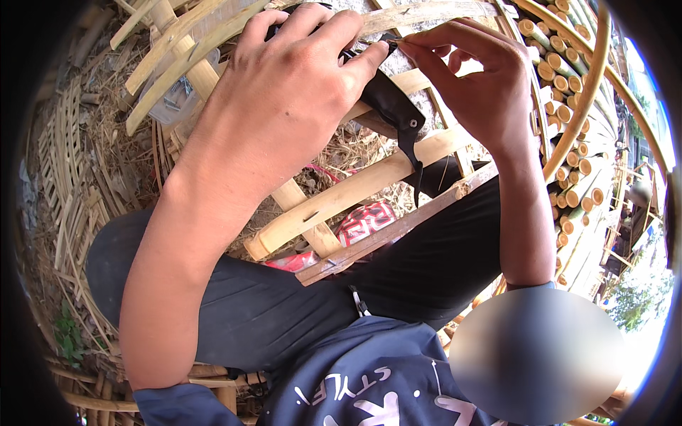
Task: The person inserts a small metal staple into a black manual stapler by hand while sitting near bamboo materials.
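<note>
My left hand (291, 92) curls over a black object (391, 99) with a smooth curved body, a silvery rivet and a thin hooked tail; its upper part is hidden under my fingers, and I cannot tell its kind. To the right, my right hand (479, 78) has its thumb and forefinger pinched together close to my left fingertips. Between them is something thin and small that I cannot make out. Beneath both hands lies a lattice of pale bamboo slats (355, 193), with dark nails showing in some of them.
Stacked cut bamboo poles (568, 142) stand at the right, with a curved bamboo rod (593, 85) in front. A clear plastic container (170, 99) lies at the upper left. A red and white packet (366, 221) shows below the slats, above my crossed legs (263, 298). Straw litters the ground.
</note>
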